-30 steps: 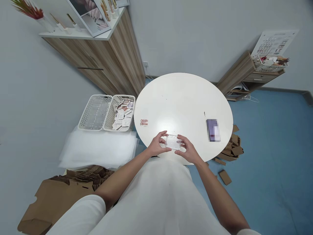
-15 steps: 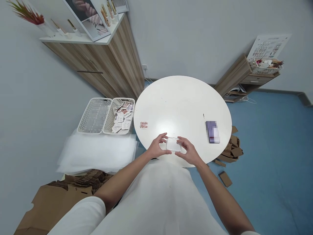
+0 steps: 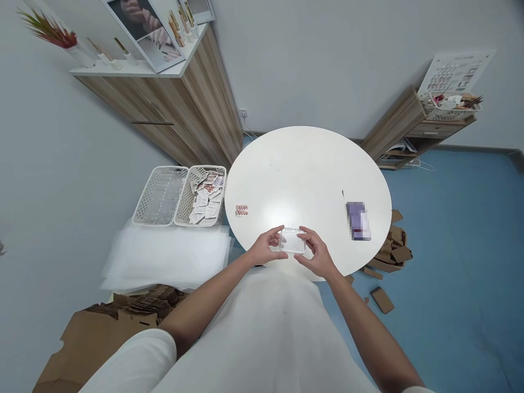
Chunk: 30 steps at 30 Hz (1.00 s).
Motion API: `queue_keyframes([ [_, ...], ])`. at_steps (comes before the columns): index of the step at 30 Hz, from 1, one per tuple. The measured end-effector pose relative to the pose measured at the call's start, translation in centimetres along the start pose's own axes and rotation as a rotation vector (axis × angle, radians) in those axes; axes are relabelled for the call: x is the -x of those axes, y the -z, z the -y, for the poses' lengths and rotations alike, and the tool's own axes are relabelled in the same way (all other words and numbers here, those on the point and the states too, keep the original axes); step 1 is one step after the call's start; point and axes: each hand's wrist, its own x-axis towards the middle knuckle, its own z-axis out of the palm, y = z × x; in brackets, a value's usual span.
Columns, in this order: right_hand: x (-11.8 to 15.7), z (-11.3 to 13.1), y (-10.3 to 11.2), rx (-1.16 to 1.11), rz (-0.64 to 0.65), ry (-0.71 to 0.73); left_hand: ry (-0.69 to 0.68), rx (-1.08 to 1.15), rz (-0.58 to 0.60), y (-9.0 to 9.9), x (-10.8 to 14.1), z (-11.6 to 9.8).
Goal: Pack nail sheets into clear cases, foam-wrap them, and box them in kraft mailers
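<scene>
A small clear plastic case (image 3: 292,241) is held between my two hands over the near edge of the round white table (image 3: 311,164). My left hand (image 3: 269,246) grips its left side, thumb at the near edge and fingers at the far edge. On the right side, my right hand (image 3: 315,252) holds it the same way. Left of the hands, a small card with reddish nail shapes (image 3: 241,210) lies on the table. A purple and white packet (image 3: 358,221), partly pixelated, lies at the table's right.
Left of the table stand a white basket of clear cases (image 3: 159,196) and a basket of cards (image 3: 207,204), with translucent sheets (image 3: 167,254) nearer me. Cardboard pieces (image 3: 391,248) lie on the floor at right. A wooden cabinet (image 3: 164,109) stands at back left.
The view has shifted slightly. The clear case now looks more see-through, with fingers visible through it. Both hands keep their hold.
</scene>
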Motion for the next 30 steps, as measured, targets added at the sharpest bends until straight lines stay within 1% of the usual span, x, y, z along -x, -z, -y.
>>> queue_keyframes([
  [8, 0.2, -0.3, 0.0, -0.021, 0.007, -0.006, 0.001, 0.058, 0.015, -0.2, -0.6, -0.8],
  [18, 0.3, -0.8, 0.0, -0.040, -0.015, -0.031, 0.002, 0.066, -0.006, -0.6, -0.6, -0.6],
  [22, 0.6, -1.1, 0.1, -0.026, -0.013, -0.030, -0.006, 0.068, 0.004, -0.9, -0.5, -0.5],
  [25, 0.6, -1.0, 0.3, 0.025, -0.035, -0.007, -0.003, 0.063, 0.014, -1.0, -0.5, -0.5],
  [30, 0.1, -0.1, 0.8, 0.127, -0.047, 0.084, -0.006, 0.061, 0.004, -1.1, -0.5, -0.6],
])
